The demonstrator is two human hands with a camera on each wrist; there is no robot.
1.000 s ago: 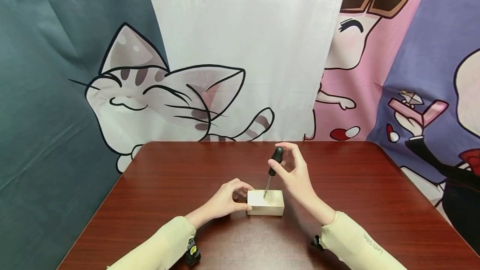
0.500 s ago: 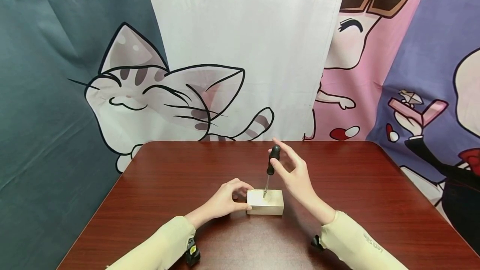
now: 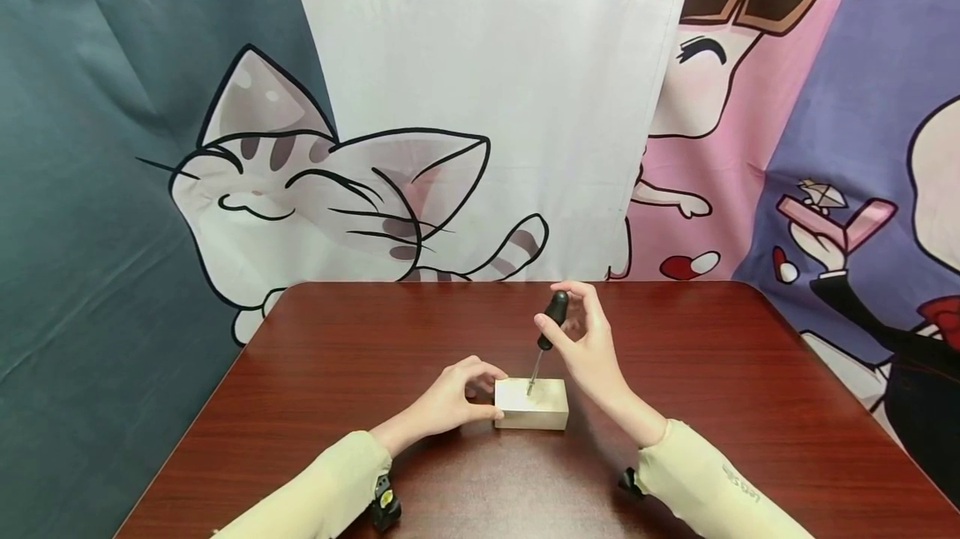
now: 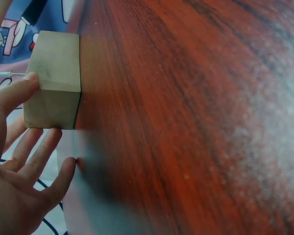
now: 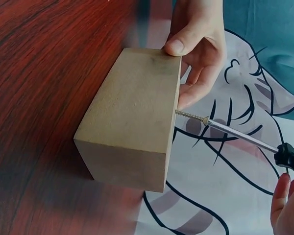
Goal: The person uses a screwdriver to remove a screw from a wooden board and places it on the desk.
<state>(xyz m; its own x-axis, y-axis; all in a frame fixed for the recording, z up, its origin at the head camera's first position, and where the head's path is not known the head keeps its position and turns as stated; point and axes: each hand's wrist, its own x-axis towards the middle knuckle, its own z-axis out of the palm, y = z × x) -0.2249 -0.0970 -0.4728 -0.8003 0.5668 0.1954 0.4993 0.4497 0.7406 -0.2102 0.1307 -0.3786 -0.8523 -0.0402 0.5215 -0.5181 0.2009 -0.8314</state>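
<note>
"Two pale yellow sleeves [image 3: 322,481] come nearest, one at eight o'clock of the work, one at four, each with a small black device [image 3: 386,509] by the cuff."

"And past them?"

"A pale, rectangular wooden block [image 3: 531,418], resting flat on a glossy reddish-brown wood-grain counter [image 3: 360,356], near its middle. At nine o'clock from it, the left hand [image 3: 450,397] has its grip clamped on the block's end, thumb at the near corner, fingers at the far side."

"Anything on top?"

"Yes, a thin threaded metal screw [image 5: 191,116] standing in the upper face. The right wrist view shows it best: some thread is exposed, and the tip of a black-handled, silver-shafted screwdriver [image 5: 242,134] meets its head."

"Upright?"

"No, it leans, handle tipped toward one o'clock from the block."

"Which hand is on it?"

"The right hand [image 3: 594,353], at about two o'clock, with its grip clamped on the handle between thumb and fingers."

"What's farthest?"

"Beyond the counter's rounded far corners, a printed cloth backdrop [image 3: 495,47] hangs at twelve, with a grey-and-white cartoon cat [image 3: 300,197] toward ten and a brown-haired cartoon figure [image 3: 705,85] toward one."
</note>
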